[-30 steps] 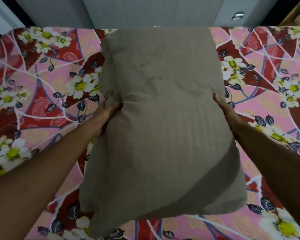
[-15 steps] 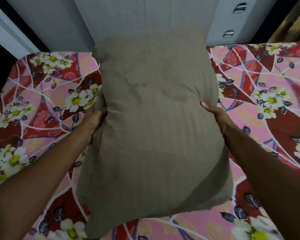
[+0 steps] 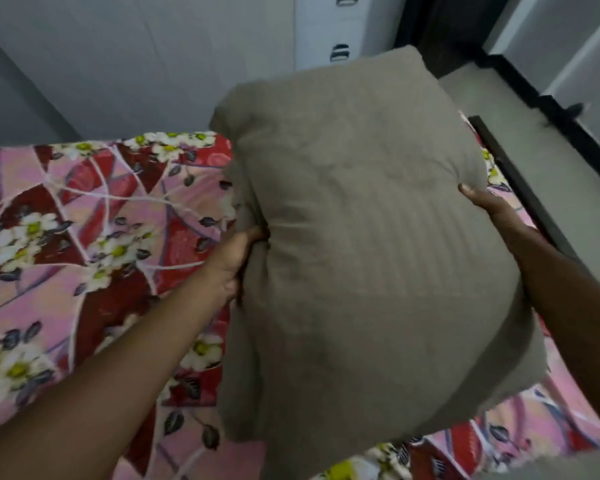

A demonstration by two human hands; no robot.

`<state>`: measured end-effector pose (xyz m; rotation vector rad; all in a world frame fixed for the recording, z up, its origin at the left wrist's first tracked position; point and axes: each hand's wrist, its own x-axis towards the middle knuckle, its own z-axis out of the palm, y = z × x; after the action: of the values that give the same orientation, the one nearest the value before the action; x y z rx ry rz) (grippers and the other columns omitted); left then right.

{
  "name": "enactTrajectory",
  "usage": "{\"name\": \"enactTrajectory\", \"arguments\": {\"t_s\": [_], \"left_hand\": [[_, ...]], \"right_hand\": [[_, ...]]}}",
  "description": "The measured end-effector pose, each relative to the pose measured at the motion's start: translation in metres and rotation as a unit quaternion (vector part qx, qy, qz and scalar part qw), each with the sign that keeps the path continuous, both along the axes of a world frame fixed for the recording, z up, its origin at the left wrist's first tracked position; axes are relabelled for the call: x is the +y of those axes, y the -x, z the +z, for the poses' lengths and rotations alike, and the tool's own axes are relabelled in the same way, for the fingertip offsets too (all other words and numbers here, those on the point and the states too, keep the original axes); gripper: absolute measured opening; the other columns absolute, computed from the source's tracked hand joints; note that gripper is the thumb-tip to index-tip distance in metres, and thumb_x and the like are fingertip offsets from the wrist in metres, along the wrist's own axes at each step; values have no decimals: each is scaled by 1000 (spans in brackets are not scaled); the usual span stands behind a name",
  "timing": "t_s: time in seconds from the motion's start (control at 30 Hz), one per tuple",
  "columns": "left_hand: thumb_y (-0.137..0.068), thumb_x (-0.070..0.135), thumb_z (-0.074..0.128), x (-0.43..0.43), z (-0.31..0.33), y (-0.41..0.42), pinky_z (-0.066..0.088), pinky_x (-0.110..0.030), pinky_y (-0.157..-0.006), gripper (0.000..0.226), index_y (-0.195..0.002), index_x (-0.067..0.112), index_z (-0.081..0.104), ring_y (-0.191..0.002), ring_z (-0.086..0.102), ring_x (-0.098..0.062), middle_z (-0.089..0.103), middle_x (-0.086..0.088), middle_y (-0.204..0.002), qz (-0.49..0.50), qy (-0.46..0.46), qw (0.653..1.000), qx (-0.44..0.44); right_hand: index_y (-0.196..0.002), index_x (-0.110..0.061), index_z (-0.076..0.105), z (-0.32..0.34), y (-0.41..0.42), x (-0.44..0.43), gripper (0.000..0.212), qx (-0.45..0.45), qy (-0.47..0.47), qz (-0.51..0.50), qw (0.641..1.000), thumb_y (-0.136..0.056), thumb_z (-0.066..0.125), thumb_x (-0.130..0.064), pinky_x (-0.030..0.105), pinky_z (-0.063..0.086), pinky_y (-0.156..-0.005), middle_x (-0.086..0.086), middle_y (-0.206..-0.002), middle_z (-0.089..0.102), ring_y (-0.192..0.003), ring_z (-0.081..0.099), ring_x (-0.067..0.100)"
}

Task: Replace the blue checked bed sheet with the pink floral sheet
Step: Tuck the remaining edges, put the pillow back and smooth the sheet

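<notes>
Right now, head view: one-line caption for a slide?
Left hand and right hand hold a tan pillow by its sides over the spread pink floral sheet.

Pink floral sheet (image 3: 94, 244): pink and red patches, white flowers with yellow centres, dark leaves. Spread flat, pattern up, mostly smooth; middle part hidden.
</notes>
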<state>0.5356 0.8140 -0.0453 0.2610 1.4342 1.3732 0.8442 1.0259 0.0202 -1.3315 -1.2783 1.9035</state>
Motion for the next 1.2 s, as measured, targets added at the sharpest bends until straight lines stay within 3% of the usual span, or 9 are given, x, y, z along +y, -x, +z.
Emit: {"name": "enactTrajectory", "arguments": {"t_s": [0.1, 0.2, 0.27, 0.4, 0.53, 0.7, 0.87, 1.07, 1.2], "left_hand": [[-66, 24, 80, 27, -40, -56, 58, -44, -85, 70, -132, 21, 57, -103, 70, -31, 71, -11, -116, -25, 61, 997, 39], [-70, 28, 81, 36, -83, -79, 53, -41, -96, 79, -140, 22, 46, -110, 63, -24, 64, -4, -125, 1, 114, 987, 116], [-65, 37, 82, 40, -93, -81, 50, -42, -102, 88, -144, 22, 44, -113, 62, -23, 63, -2, -128, 11, 122, 984, 130], [-82, 13, 75, 41, -89, -71, 53, -41, -94, 78, -149, 22, 36, -113, 63, -25, 63, -5, -128, 4, 96, 991, 91], [-71, 4, 72, 52, -64, -82, 60, -49, -82, 77, -143, 20, 48, -107, 68, -33, 67, -14, -124, 19, 48, 997, 57], [-64, 3, 58, 74, -24, -105, 60, -41, -80, 63, -127, -1, 61, -94, 69, -32, 68, -19, -107, 27, -10, 1000, 3], [-72, -1, 54, 102, -18, -121, 60, -32, -63, 42, -110, 5, 70, -85, 70, -29, 73, -13, -93, -4, 17, 999, -29], [-70, 13, 78, 94, -86, -148, 53, -49, -98, 77, -139, 20, 45, -108, 64, -27, 66, -8, -121, -19, 127, 986, 108], [-67, 24, 79, 97, -97, -155, 51, -39, -100, 83, -142, 18, 44, -112, 62, -22, 65, -5, -124, -8, 125, 980, 155]], "right_hand": [[-118, -16, 69, -25, -54, 10, 37, -103, 0, 30, 994, -94, 62, -43, 23, 58, -60, -3, -81, 78, -67, 74, 11], [-131, -23, 65, -80, -94, 20, 93, -134, 22, 57, 989, -56, 81, -75, 39, 49, -105, 1, -124, 72, -111, 69, 18], [-133, -34, 63, -117, -114, 28, 79, -117, -12, 35, 992, -68, 72, -78, 43, 39, -115, -10, -131, 67, -123, 62, 14], [-106, -32, 68, -95, -95, 13, 16, -82, 3, 10, 997, -100, 56, -42, 15, 55, -73, -24, -93, 75, -84, 71, -5], [-121, -17, 71, -87, -100, 23, 37, -38, 107, -5, 994, -94, 61, -41, 27, 60, -66, 5, -105, 77, -82, 75, 20], [-111, -14, 70, -56, -107, 48, 23, -18, 92, -32, 995, -98, 56, -26, 24, 58, -57, 2, -84, 78, -69, 74, 17], [-119, -15, 68, -20, -126, 87, 28, -23, 35, -45, 998, -97, 57, -29, 24, 59, -62, 1, -90, 78, -77, 75, 16], [-113, -24, 71, -85, -145, 80, 45, -271, -47, -39, 961, -86, 67, -60, 23, 54, -77, -6, -102, 74, -88, 73, 9], [-125, -24, 69, -108, -147, 67, 63, -271, -90, -79, 955, -87, 55, -73, 34, 47, -97, -7, -118, 69, -109, 65, 15]]}}
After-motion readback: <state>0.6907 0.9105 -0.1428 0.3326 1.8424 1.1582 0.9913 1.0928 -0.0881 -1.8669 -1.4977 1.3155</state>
